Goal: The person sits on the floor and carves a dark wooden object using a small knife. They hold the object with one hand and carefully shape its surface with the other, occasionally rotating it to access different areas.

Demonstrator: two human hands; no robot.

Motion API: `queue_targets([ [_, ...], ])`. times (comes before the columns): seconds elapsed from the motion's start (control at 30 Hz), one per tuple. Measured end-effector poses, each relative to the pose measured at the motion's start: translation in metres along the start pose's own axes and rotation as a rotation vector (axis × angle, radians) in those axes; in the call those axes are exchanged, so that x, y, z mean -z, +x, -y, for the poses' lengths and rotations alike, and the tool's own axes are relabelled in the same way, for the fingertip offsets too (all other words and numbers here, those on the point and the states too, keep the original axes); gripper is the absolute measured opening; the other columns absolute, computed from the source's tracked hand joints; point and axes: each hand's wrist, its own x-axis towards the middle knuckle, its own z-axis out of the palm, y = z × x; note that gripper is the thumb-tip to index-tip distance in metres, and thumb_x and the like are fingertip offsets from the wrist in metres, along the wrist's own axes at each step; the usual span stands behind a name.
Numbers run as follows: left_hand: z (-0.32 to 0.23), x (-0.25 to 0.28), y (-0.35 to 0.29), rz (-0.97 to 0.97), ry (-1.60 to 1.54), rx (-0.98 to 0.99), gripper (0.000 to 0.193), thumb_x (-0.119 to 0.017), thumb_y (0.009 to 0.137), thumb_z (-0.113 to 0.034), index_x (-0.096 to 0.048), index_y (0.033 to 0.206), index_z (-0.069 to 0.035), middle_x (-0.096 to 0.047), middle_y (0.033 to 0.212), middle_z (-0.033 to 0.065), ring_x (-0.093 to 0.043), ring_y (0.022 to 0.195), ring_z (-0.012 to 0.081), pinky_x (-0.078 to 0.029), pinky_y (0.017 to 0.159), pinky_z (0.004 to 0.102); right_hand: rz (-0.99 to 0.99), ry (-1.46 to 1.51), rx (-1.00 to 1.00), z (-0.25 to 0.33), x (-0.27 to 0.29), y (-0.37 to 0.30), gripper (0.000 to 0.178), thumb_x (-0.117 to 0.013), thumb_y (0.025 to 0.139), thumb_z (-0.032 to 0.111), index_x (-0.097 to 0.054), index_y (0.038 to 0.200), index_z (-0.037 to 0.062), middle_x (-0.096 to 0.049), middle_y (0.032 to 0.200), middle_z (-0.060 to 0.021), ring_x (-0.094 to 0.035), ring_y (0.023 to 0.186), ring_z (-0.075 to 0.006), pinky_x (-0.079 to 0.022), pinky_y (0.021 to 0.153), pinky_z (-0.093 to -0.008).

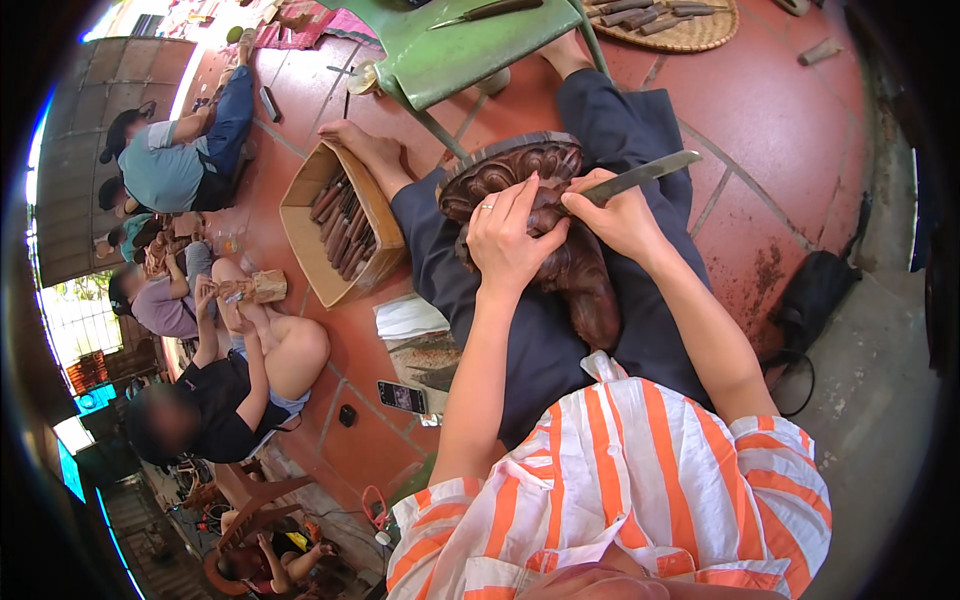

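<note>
A dark brown wood carving (585,290), with a rounded, petal-like top and a narrower lower end, rests across my lap between my thighs. My left hand (510,235), a ring on one finger, is pressed around its middle and grips it. In my right hand (622,212) is a knife (655,170) with a long flat metal blade, its tip pointing to the upper right. The knife's other end is hidden by my fingers. Both hands are close together on the carving, and the right thumb lies along the blade.
A cardboard box (388,250) of wooden-handled tools stands left of my legs. Ahead is a green plastic chair (470,50) with a knife on it. A woven tray (712,32) holds more tools. A phone (402,396) lies at left, a black bag (812,300) at right. Several people sit at left.
</note>
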Motion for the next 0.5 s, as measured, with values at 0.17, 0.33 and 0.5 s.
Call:
queue_targets([
  [0.17,0.0,0.003,-0.003,0.024,0.013,0.02,0.059,-0.081,0.059,-0.028,-0.068,0.112,-0.007,-0.067,0.098,0.0035,-0.063,0.088,0.022,-0.05,0.08,0.0366,0.082,0.053,-0.227,0.0,0.012,0.01,0.025,-0.07,0.081,0.02,-0.068,0.081,-0.0046,-0.068,0.072,-0.0098,-0.064,0.071,-0.0137,-0.049,0.066,-0.0287],
  [0.33,0.001,0.0,-0.002,0.005,0.01,0.002,0.058,-0.08,0.06,-0.028,-0.068,0.112,-0.007,-0.067,0.098,0.0037,-0.063,0.087,0.0222,-0.05,0.08,0.0366,0.035,0.078,0.008,-0.008,-0.001,0.001,0.023,-0.07,0.081,0.02,-0.069,0.081,-0.003,-0.067,0.074,-0.0077,-0.061,0.07,-0.0126,-0.048,0.063,-0.0291],
  [0.5,-0.001,0.003,-0.001,0.022,0.006,0.01,0.057,-0.081,0.06,-0.026,-0.068,0.112,-0.006,-0.068,0.098,0.005,-0.063,0.086,0.0227,-0.05,0.078,0.036,0.114,0.022,-0.191,-0.004,0.009,0.008,0.022,-0.07,0.084,0.019,-0.069,0.086,-0.0029,-0.068,0.078,-0.0067,-0.059,0.072,-0.0106,-0.047,0.065,-0.0264],
])
